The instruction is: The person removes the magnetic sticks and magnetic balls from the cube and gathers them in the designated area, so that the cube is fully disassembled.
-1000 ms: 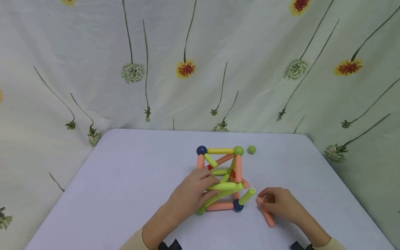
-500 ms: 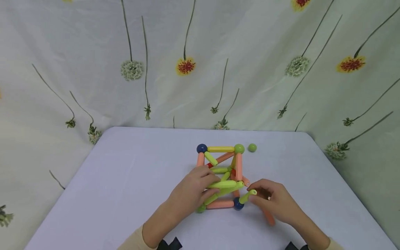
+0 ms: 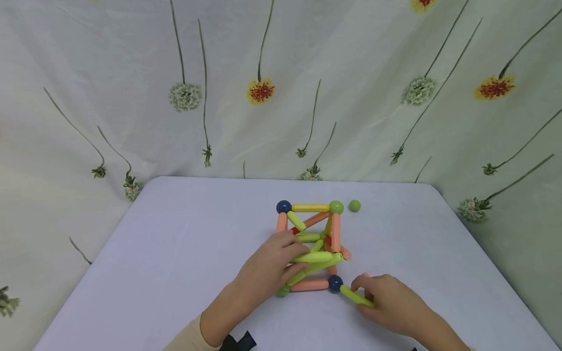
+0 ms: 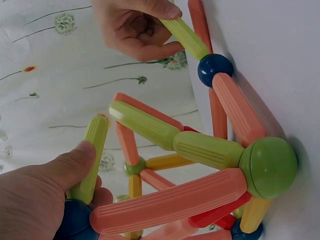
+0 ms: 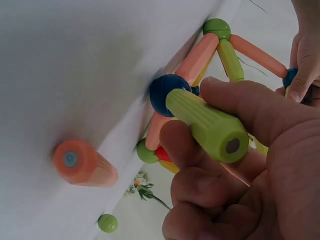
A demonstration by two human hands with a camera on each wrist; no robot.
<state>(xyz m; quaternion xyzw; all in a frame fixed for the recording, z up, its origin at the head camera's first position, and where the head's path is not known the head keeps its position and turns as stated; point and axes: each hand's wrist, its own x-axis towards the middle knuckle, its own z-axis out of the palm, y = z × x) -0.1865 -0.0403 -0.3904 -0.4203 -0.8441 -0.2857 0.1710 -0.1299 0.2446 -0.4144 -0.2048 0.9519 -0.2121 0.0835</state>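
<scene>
Fingers and thumb of the right hand (image 3: 395, 303) pinch a lime stick (image 3: 354, 295), whose other end meets a blue ball (image 3: 335, 283) at the near right corner of a frame of sticks and balls (image 3: 309, 238). Close by, a loose salmon stick (image 5: 91, 165) lies on the pale table (image 3: 197, 224). Thumb and fingers of the left hand (image 3: 271, 263) are clamped on an upper lime rod (image 3: 318, 257) of that frame. Across its back, a yellow stick (image 3: 311, 207) links a navy ball (image 3: 283, 207) to a green ball (image 3: 336, 207). A loose green sphere (image 3: 354, 205) sits just right of that corner; a flowered cloth (image 3: 219, 63) hangs behind.
</scene>
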